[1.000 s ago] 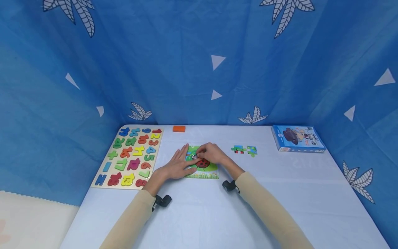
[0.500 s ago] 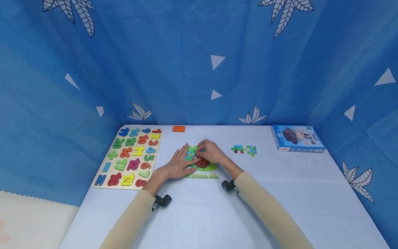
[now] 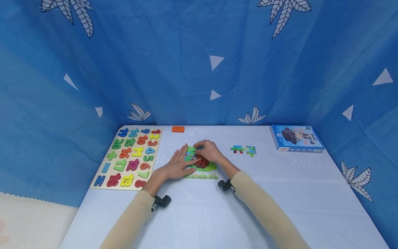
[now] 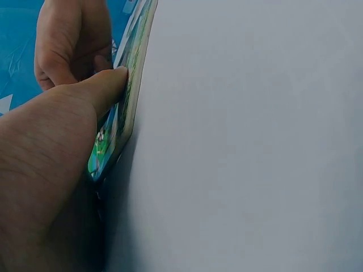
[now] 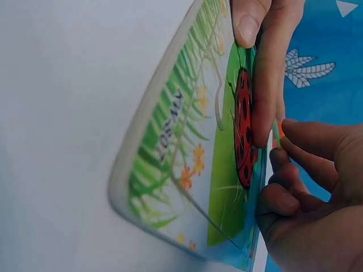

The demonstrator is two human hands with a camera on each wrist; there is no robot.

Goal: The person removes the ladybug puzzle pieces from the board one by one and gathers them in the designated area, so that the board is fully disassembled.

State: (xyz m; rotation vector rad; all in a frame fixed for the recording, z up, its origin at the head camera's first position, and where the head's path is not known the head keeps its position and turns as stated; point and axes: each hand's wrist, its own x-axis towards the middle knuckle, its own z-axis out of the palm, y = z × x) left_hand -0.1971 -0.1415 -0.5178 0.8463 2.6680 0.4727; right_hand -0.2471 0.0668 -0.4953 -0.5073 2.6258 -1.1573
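A ladybug puzzle board [image 3: 202,175] lies on the table in front of the person. The left hand [image 3: 176,167] rests spread over its left side, fingers straight, with the thumb near the lower edge. In the right wrist view, the right hand [image 5: 317,198] pinches a thin green piece [image 5: 277,134] between thumb and finger at the board's far side, beside the fingers [image 5: 269,85] of the left hand. The head view has the right hand [image 3: 209,151] over the board's upper part. Two joined-looking puzzle pieces [image 3: 238,149] [image 3: 250,150] lie to the right.
A wooden number board [image 3: 102,173] stands at the left of the table. An orange block [image 3: 178,129] is near the back edge. At the back right lies a blue picture box [image 3: 298,138]. A blue curtain [image 3: 174,69] surrounds the table's back and sides.
The right hand has shifted slightly left and toward the back over the board. The left hand stays in place, and the loose pieces have not moved.
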